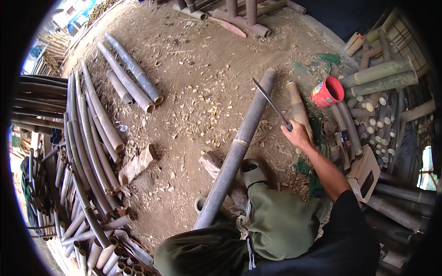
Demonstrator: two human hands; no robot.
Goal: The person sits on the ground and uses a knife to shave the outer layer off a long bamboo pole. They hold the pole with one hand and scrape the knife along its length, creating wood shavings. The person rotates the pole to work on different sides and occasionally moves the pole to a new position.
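My right hand (297,134) is closed round the dark handle of a long, narrow-bladed hand tool (269,99). Whether it is a saw or a knife I cannot tell. The blade slants up and left, its tip over the far part of a thick grey-brown bamboo pole (239,142). That pole runs diagonally from between my legs away to the far right, crossing a wooden block (211,163) near my feet. Beside my right hand lies a shorter bamboo piece (297,103). My left hand is out of sight.
Long bamboo poles (94,133) lie stacked at the left, with several more (124,76) farther off. A wood block (138,165) sits on the chip-strewn dirt floor. To the right stand a red bucket (328,92), a cardboard box (366,172) and piled bamboo (382,76).
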